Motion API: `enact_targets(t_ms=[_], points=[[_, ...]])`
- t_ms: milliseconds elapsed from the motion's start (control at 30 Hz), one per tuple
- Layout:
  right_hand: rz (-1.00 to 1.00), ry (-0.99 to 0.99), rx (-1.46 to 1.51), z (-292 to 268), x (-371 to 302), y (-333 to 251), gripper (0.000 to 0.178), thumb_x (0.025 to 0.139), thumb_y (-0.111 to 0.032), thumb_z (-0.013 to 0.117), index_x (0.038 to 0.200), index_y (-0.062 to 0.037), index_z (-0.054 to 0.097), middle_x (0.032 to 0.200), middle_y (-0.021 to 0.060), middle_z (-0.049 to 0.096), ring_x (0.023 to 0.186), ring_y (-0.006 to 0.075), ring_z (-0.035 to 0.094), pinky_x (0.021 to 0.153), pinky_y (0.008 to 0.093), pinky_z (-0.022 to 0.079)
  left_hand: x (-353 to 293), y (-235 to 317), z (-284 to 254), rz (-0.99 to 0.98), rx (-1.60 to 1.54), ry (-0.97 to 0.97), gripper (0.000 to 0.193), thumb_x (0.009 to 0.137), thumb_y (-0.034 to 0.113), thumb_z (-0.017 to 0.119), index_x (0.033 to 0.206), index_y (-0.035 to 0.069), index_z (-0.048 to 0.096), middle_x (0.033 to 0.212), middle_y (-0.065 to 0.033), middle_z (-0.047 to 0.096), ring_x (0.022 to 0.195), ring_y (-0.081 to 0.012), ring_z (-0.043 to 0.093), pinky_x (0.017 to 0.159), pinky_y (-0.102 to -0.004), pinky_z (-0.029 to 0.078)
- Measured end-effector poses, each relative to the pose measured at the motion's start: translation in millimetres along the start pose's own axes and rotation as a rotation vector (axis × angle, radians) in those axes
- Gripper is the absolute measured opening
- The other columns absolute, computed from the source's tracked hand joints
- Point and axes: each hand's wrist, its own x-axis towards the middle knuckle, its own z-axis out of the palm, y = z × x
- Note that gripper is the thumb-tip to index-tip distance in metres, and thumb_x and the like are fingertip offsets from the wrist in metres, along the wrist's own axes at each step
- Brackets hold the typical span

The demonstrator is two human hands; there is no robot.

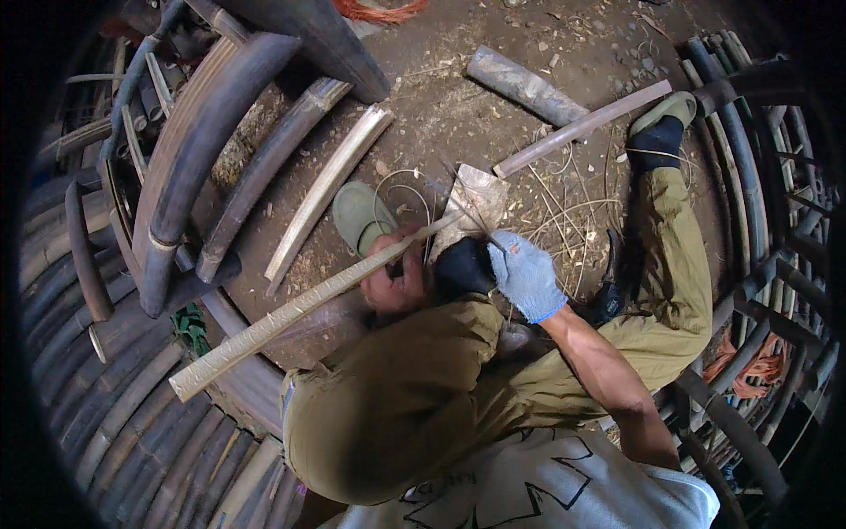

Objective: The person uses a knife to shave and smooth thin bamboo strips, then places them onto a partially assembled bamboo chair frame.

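Note:
My bare left hand (394,280) is closed around a long pale bamboo strip (282,319) near its far end. The strip slants from the lower left to the middle of the picture, its upper face covered with ridge-like marks. That narrow far end lies over a flat pale wooden block (473,201) on the ground. Beside the tip, my right hand (529,275) wears a bluish-white glove and has its fingers curled in. Something thin and dark shows by the gloved fingers; I cannot make out what it is.
Thin shavings (573,220) lie on the dirt floor, right of the block. Beyond them are a thick bamboo piece (529,86) and a long split length (586,126). Several curved split bamboo pieces (273,176) stand at the left. Bamboo poles (736,167) line the right side.

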Motion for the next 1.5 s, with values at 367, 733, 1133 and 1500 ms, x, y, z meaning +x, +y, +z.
enact_targets(t_ms=[367,733,1133,1500], points=[[0.353,0.156,0.289,-50,0,2,0.037,0.099,-0.028,0.051,0.12,0.0005,0.06,0.116,0.024,0.065,0.106,0.0378,0.065,0.093,0.0442,0.049,77,-14,30,-0.004,0.317,-0.405,0.03,0.095,0.023,0.066,0.117,0.002,0.061,0.099,-0.0189,0.067,0.087,-0.0356,0.066,0.078,-0.0397,0.053],[0.002,0.603,0.188,-212,38,-71,0.045,0.092,-0.025,0.066,0.128,-0.0018,0.054,0.113,0.0223,0.063,0.106,0.0378,0.063,0.091,0.0432,0.049,208,244,-26,-0.366,-0.014,-0.743,0.035,0.102,0.025,0.058,0.127,0.001,0.06,0.084,0.0004,0.058,0.066,-0.0063,0.055,0.051,-0.022,0.047],[-0.211,0.069,-0.025,-156,-19,-119,0.049,0.083,-0.056,0.069,0.085,-0.0067,0.064,0.076,0.019,0.066,0.069,0.0396,0.066,0.061,0.0483,0.052,7,215,-20,-0.42,0.142,-0.345,0.018,0.101,0.016,0.059,0.093,0.002,0.065,0.072,0.0038,0.058,0.054,-0.0043,0.047,0.048,-0.0218,0.036],[0.169,0.11,-0.124,-168,19,-79,0.058,0.091,-0.064,0.053,0.093,-0.0073,0.063,0.084,0.0212,0.069,0.081,0.0413,0.068,0.068,0.0506,0.054,-52,220,-37,-0.469,0.142,-0.406,0.034,0.099,0.007,0.058,0.131,-0.003,0.06,0.086,-0.0046,0.064,0.076,-0.0087,0.054,0.069,-0.0239,0.048]])
